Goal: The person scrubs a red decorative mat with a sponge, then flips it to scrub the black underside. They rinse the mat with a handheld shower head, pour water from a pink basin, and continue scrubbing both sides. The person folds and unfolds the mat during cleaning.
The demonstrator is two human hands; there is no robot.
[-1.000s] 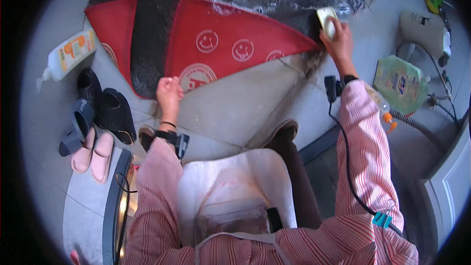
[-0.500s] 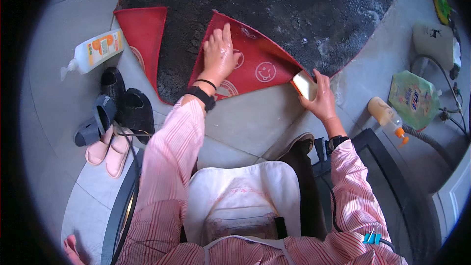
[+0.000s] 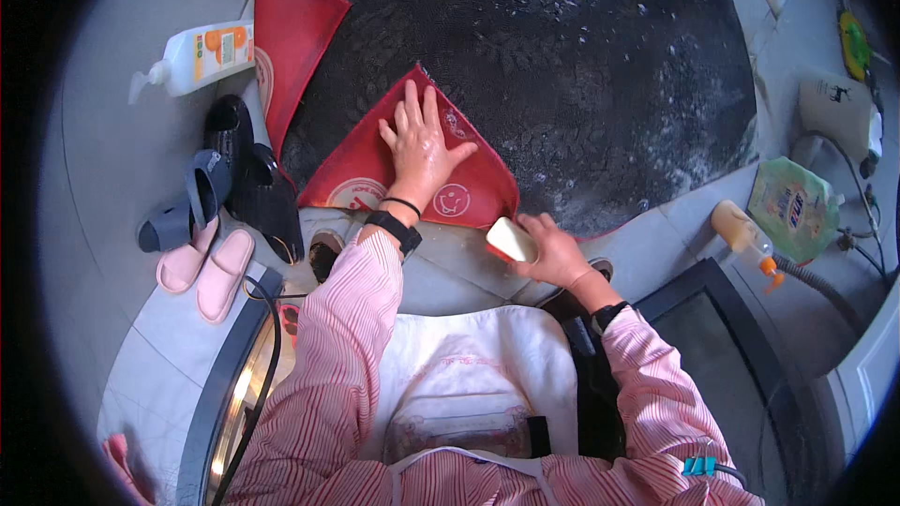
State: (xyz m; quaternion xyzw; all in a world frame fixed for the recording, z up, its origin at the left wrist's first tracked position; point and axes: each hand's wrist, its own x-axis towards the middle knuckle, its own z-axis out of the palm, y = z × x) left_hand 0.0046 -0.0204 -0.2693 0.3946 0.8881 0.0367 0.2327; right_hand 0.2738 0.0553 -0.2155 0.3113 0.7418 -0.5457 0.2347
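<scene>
A large black, wet mat lies on the tiled floor, its near edge folded back so a red underside flap with white prints faces up. My left hand lies on that flap, fingers spread, with nothing in its grasp. By the flap's near right corner, my right hand grips a small block with a white top and an orange-red edge; its underside is hidden. Further left, a second red flap of the mat is folded over.
A white pump bottle lies at the left, near dark shoes, grey-blue slippers and pink slippers. At the right are a bottle with an orange pump, a green pouch, a pale jug and a grey hose.
My right hand has moved left and toward me with the block. The middle flap's right corner has come nearer. My left hand stays on the flap, its fingers spread wider.
</scene>
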